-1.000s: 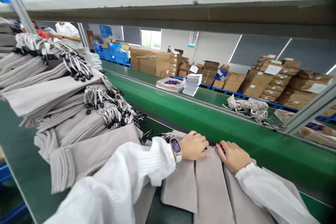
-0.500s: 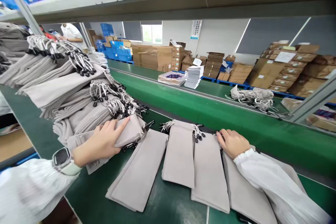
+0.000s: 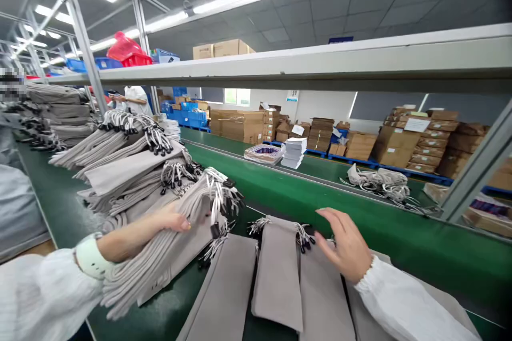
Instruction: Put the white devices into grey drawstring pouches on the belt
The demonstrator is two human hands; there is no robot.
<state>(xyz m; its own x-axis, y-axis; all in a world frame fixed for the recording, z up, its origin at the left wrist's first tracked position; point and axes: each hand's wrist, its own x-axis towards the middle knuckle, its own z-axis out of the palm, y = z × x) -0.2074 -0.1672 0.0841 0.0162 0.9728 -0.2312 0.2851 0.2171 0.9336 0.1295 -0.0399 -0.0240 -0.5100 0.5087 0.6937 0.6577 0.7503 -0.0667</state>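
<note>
My left hand (image 3: pixel 172 219) is closed around a thick bundle of grey drawstring bags (image 3: pixel 160 256), tilted on its side with the white cords and black cord ends toward the belt. Larger piles of the same bags (image 3: pixel 124 170) lie behind it. My right hand (image 3: pixel 346 245) hovers with fingers spread, holding nothing, above a flat row of bags. Below and left of it lies a bag stack (image 3: pixel 278 274) with cords at its top corners. Another flat stack (image 3: pixel 228 282) sits between that one and my left hand's bundle.
A green conveyor belt (image 3: pixel 320 197) runs behind the bags. Beyond it stand a white basket (image 3: pixel 263 153), a paper stack (image 3: pixel 294 152) and a heap of corded bags (image 3: pixel 378 181). A shelf (image 3: pixel 304 66) crosses overhead. At the far left is a co-worker in white (image 3: pixel 136 100).
My left hand has lifted a thick bundle of bags and tilted it up. My right hand has risen off the flat bags and opened. The view has tipped upward.
</note>
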